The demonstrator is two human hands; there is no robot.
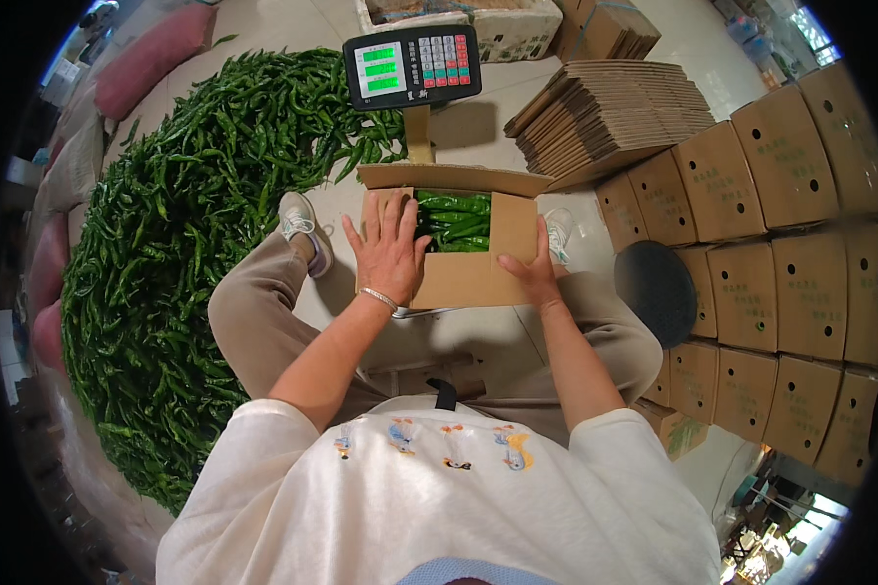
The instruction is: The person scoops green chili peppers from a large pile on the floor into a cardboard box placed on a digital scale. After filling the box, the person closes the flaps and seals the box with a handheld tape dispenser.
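Observation:
A cardboard box [453, 285] sits before me between my knees, with green chili peppers [457, 221] showing through the gap between its flaps. Its left, right and near flaps lie folded inward, while the far flap [453, 178] stands raised. My left hand [389, 245] lies flat on the left flap, fingers spread, its thumb at the edge of the gap. At the box's right edge, my right hand [533, 267] has its thumb on top and its fingers along the outer side. Behind the box rises the lit display of a digital scale [412, 67].
A large heap of green chili peppers [168, 256] covers the floor at left, with pink sacks [154, 58] beyond. Flattened cartons [607, 117] are stacked at the far right. Filled rows of cardboard boxes [746, 285] and a dark round stool seat [656, 294] stand at right.

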